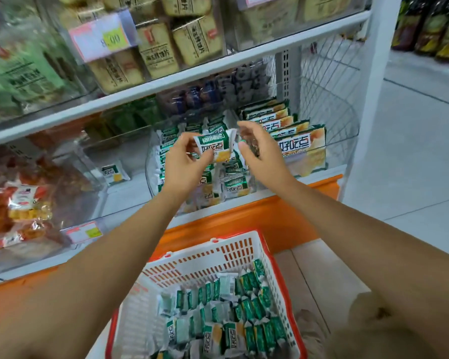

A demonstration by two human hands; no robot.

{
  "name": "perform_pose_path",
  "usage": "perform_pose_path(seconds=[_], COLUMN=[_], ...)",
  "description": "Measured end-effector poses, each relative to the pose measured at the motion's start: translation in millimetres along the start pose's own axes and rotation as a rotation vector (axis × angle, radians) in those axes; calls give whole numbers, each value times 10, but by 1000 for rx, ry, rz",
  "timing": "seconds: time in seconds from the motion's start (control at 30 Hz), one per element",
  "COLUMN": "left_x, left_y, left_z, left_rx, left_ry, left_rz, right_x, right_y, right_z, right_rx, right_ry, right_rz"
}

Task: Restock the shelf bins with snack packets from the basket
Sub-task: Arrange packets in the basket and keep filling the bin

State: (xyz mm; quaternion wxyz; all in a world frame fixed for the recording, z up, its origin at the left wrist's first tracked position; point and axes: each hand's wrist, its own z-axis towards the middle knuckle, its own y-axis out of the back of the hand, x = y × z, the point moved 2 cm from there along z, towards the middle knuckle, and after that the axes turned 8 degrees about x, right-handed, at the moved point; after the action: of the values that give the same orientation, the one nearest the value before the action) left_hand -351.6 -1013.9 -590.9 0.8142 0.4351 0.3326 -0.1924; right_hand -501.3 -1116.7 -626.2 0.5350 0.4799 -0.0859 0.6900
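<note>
green-white snack packet (214,147), yellow corner, left hand (184,161)

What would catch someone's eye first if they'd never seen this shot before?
Most striking, at centre, is the left hand pinching a green-and-white snack packet over the clear shelf bin, with the right hand open right beside it. Next comes the red-rimmed white basket at the bottom, holding many matching packets. At far left sits a bin of red-and-orange snack bags.
</note>
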Motion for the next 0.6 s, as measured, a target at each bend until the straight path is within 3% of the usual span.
perform_pose_path(seconds=[0.13,0.47,0.6], left_x=[67,526,650], left_y=[-80,-346,-447], left_z=[394,1234,1405], left_rx=[-16,92,87], left_ry=[157,296,351], left_rz=[-19,193,161], right_x=[-178,-530,-596], right_y=[23,-99,-150], right_z=[189,510,536], right_rx=[-11,74,116], right_ry=[-95,-135,-129], right_rz=[-67,-157,-190])
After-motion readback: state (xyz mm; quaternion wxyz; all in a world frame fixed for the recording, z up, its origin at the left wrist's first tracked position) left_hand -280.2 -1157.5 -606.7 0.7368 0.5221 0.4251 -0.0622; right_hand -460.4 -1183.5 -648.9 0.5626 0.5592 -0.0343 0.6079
